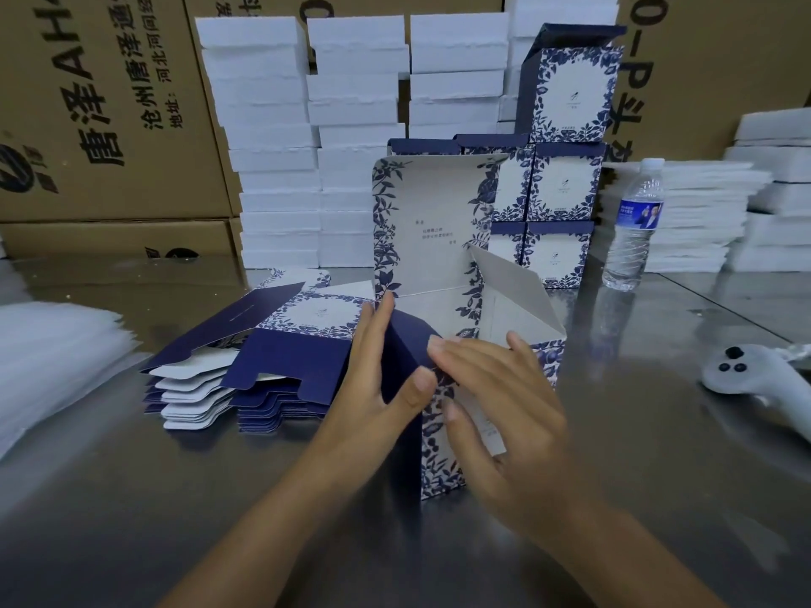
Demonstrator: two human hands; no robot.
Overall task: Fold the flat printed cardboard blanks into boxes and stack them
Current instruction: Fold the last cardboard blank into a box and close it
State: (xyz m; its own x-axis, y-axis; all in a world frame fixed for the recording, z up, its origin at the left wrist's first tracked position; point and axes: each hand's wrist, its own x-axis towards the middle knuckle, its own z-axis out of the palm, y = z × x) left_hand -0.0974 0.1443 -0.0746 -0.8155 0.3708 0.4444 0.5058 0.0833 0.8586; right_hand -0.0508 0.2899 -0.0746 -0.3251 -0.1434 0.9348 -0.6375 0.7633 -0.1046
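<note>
Box [440, 469] upright — long axis vertical, lid flap [423, 221] skyward

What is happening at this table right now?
A person is folding a blue-and-white floral printed cardboard box on the shiny metal table. The left hand presses its navy side, the right hand rests on its front; the lid flap stands upright, open. A pile of flat blanks lies at the left; finished boxes are stacked behind.
</note>
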